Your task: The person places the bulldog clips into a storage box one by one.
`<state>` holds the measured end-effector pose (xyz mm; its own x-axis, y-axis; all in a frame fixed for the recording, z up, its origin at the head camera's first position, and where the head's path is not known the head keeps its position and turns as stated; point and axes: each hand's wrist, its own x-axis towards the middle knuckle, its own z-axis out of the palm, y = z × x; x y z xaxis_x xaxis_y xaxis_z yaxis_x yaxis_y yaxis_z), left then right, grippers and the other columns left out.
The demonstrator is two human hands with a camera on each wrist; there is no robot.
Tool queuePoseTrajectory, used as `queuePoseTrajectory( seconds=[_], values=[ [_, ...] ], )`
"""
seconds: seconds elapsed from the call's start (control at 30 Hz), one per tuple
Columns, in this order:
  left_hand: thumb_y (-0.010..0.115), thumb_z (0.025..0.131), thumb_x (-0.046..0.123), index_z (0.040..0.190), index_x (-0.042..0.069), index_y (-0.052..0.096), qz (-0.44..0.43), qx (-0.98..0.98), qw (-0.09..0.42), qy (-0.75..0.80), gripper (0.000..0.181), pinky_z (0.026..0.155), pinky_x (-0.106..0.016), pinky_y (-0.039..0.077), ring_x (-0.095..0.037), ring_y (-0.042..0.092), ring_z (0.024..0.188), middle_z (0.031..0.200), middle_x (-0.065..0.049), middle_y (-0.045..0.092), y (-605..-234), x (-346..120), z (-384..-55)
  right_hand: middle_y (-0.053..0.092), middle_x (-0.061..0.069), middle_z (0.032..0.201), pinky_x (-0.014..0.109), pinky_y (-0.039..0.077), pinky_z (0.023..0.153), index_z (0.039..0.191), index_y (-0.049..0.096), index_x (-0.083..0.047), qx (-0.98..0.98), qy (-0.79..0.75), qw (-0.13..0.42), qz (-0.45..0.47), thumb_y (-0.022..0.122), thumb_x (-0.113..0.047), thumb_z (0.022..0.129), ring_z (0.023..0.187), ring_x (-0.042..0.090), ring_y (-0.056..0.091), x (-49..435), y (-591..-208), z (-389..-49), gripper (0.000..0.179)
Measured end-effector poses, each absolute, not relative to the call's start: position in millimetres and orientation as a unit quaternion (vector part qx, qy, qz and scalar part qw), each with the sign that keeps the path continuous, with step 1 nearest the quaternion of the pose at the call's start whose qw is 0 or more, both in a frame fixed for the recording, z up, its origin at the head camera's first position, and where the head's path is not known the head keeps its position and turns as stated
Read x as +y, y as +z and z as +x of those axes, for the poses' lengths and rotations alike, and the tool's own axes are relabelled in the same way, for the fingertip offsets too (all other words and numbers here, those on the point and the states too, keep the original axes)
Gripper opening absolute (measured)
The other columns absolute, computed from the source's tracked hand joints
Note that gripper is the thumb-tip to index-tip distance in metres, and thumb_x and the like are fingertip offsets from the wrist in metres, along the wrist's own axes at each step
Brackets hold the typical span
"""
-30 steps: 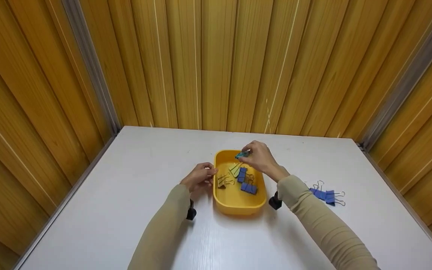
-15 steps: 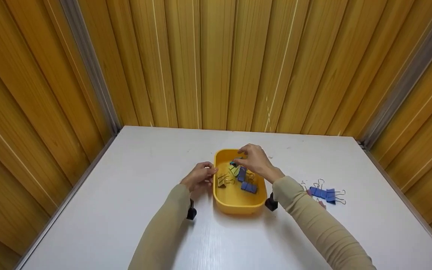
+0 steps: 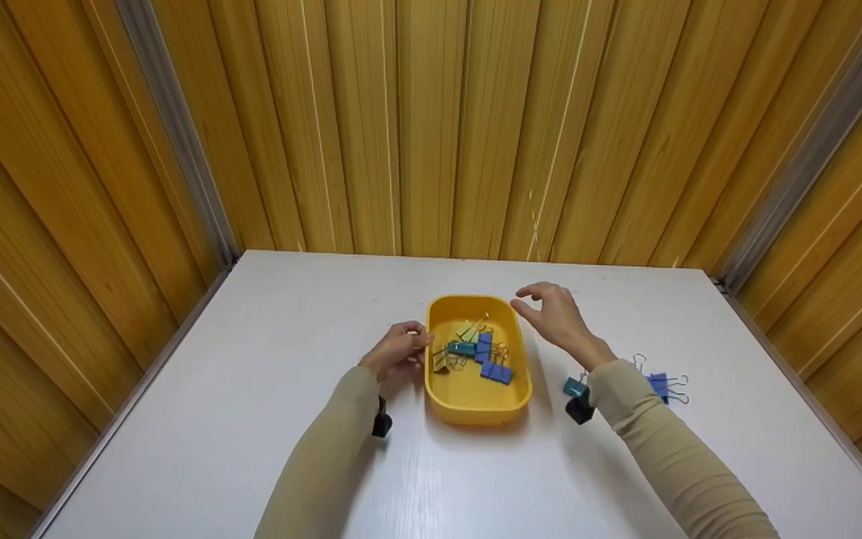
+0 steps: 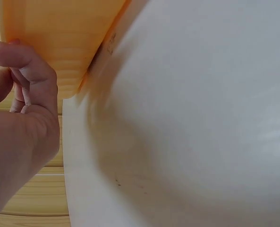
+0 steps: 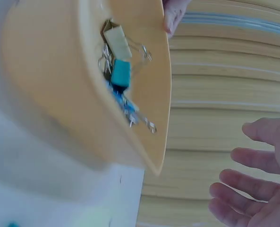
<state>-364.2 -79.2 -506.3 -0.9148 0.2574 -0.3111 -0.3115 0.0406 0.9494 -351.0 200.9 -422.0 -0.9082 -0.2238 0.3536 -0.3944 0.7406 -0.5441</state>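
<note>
My left hand [image 3: 399, 347] holds the yellow plastic bin [image 3: 479, 418] by its left rim, its fingers bent against the wall. Just off the bin's right rim is my right hand [image 3: 557, 318], holding nothing, its fingers spread in the right wrist view. Inside the bin lie several binder clips: a teal binder clip [image 3: 462, 348], a pale yellow-green binder clip [image 3: 465, 329], an olive binder clip [image 3: 441, 364], a blue binder clip [image 3: 484, 348] and another blue binder clip [image 3: 496, 372] nearer the front.
To the right of the bin, another teal binder clip [image 3: 573, 387] lies on the white table [image 3: 311, 322] beside the right wrist camera [image 3: 579, 408]. Further right is a blue binder clip [image 3: 658, 385], partly behind the sleeve. Wood-patterned walls [image 3: 431, 135] enclose the table's back and sides.
My right hand has let the teal binder clip drop into the bin and moved right, out past the rim. The left hand stays in place at the left rim.
</note>
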Motion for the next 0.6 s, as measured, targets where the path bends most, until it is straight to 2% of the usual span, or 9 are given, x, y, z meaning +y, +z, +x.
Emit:
queuePoseTrajectory(
  seconds=[0.13,0.27,0.37,0.47,0.6],
  values=[
    [0.058,0.095,0.016,0.094,0.01,0.051,-0.033,0.692,0.209,0.69,0.01,0.053,-0.022,0.046,-0.013,0.053,0.061,0.079,-0.004,0.057,-502.5,-77.4,-364.3,0.066,0.021,0.115,0.051,0.049,0.091,0.112,0.068,0.0,-0.93,0.308,0.139,0.146,0.063,-0.024,0.093,0.105,0.038,0.06,228.3,-419.7,-345.7,0.031],
    [0.058,0.095,0.017,0.097,0.01,0.052,-0.041,0.698,0.214,0.682,0.01,0.053,-0.022,0.046,-0.013,0.053,0.063,0.081,-0.004,0.057,-501.3,-77.3,-365.3,0.065,0.022,0.112,0.046,0.052,0.084,0.11,0.067,0.001,-0.942,0.292,0.113,0.122,0.061,-0.023,0.094,0.097,0.034,0.06,250.7,-420.5,-338.9,0.03],
    [0.058,0.096,0.018,0.098,0.01,0.053,-0.044,0.699,0.217,0.68,0.01,0.054,-0.022,0.046,-0.013,0.053,0.064,0.083,-0.004,0.057,-499.5,-76.6,-366.8,0.064,0.022,0.111,0.042,0.052,0.08,0.11,0.066,0.002,-0.955,0.271,0.064,0.104,0.059,-0.022,0.094,0.095,0.03,0.058,265.9,-420.1,-332.4,0.029],
    [0.058,0.096,0.019,0.098,0.01,0.053,-0.041,0.695,0.218,0.684,0.011,0.056,-0.023,0.047,-0.013,0.053,0.063,0.082,-0.004,0.058,-499.0,-76.3,-366.0,0.062,0.022,0.11,0.039,0.054,0.078,0.114,0.063,0.002,-0.965,0.245,-0.011,0.094,0.061,-0.022,0.094,0.092,0.028,0.059,278.6,-422.4,-322.9,0.032],
    [0.058,0.096,0.019,0.097,0.01,0.052,-0.023,0.7,0.211,0.682,0.011,0.057,-0.025,0.046,-0.012,0.053,0.06,0.076,-0.003,0.058,-500.9,-78.1,-363.0,0.06,0.026,0.111,0.047,0.054,0.084,0.118,0.061,0.003,-0.968,0.211,-0.058,0.123,0.063,-0.01,0.09,0.097,0.035,0.06,286.6,-433.0,-310.7,0.031]
  ],
)
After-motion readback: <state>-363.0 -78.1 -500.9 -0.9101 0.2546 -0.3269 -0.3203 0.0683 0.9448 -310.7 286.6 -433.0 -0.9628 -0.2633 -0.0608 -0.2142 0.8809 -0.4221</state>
